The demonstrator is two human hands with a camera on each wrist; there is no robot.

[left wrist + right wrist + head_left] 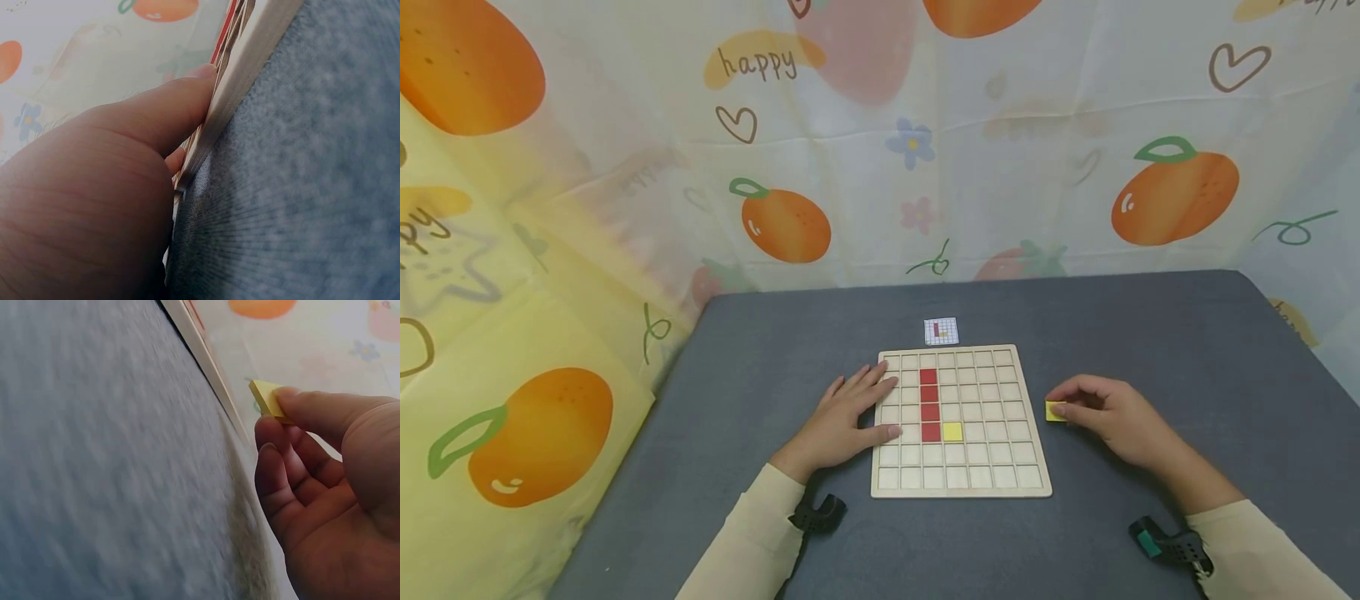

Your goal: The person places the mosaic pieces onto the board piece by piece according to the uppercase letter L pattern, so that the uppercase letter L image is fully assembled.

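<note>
A wooden grid board (962, 487) lies flat on the table, its squares bordered by thin raised strips. Several red tiles (929, 402) stand in one column, and a yellow tile (952, 432) sits just right of the lowest red one. My left hand (842, 417) rests on the board's left edge with fingers spread; the left wrist view shows the thumb (169, 112) touching the rim. Off the board's right side, my right hand (1112, 414) pinches a second yellow tile (267, 400) between thumb and fingers, apart from the board.
A small card (941, 331) printed with a grid and a red and yellow pattern lies behind the board. The dark grey table (775, 358) meets a fruit-patterned cloth (865, 208) at the back and left. Each wrist wears a black strap device (1168, 542).
</note>
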